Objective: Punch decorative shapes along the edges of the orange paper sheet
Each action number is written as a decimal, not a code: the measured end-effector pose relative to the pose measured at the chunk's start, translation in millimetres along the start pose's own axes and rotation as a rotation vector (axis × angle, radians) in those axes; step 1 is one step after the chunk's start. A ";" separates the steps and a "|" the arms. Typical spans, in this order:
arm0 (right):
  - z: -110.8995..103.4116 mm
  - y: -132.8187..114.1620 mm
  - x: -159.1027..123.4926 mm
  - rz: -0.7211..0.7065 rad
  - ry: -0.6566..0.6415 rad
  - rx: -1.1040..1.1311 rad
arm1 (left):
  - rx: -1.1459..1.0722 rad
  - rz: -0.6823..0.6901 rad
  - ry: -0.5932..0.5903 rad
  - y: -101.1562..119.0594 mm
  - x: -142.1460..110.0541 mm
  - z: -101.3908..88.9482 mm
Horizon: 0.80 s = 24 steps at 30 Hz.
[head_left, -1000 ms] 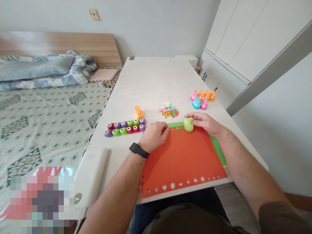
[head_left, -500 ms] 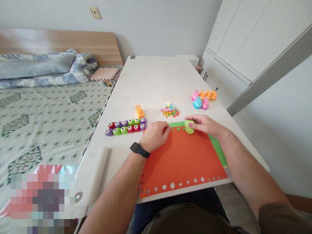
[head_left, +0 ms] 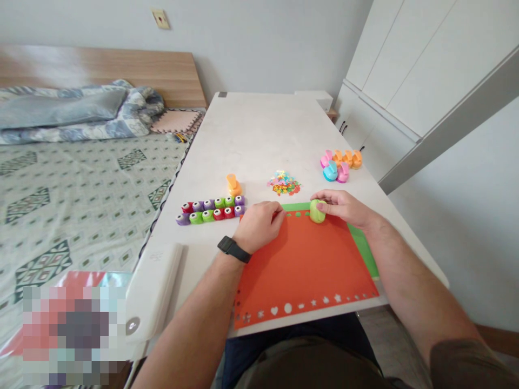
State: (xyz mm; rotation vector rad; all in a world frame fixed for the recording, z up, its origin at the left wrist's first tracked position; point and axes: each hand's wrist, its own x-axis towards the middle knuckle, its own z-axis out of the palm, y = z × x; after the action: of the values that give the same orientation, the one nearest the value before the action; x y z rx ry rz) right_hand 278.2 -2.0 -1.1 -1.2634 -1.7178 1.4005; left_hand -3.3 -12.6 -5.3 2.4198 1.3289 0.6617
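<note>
An orange sheet of paper [head_left: 308, 259] lies before me, with shaped holes along its near edge, at its lower left corner and along its far edge. Under it shows a green sheet [head_left: 367, 254]. My left hand [head_left: 261, 224] rests at the far left of the orange sheet, fingers curled closed on its far edge. A light green craft punch [head_left: 318, 211] sits over that far edge, right of a few punched holes. My right hand [head_left: 340, 208] grips this punch, thumb on the near side and fingers behind it.
Beyond the sheets is a pile of colourful paper cutouts [head_left: 284, 183]. Two rows of small punches [head_left: 211, 209] and an orange punch [head_left: 233, 185] stand left. More punches [head_left: 340, 165] cluster at the far right. A white device [head_left: 154, 292] lies at the table's left edge.
My right thumb has pressed down on the green punch, whose top now looks lower. My left hand stays on the paper. The whole view has shifted slightly.
</note>
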 end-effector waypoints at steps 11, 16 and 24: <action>0.8 -1.6 -0.2 0.004 -0.007 -0.007 | 0.001 -0.001 -0.006 -0.1 -0.2 0.0; 0.8 -0.3 0.3 0.002 -0.009 0.001 | 0.008 0.003 -0.008 0.6 -0.3 -0.4; 2.4 1.7 2.3 0.002 0.017 0.016 | 0.005 0.001 -0.012 1.8 0.3 -1.2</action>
State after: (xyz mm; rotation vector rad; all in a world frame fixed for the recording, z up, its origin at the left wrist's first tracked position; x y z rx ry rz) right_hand 275.7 -0.8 -3.7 -1.2657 -1.6916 1.3982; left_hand -2.6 -13.3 -3.4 2.4251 1.3264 0.6435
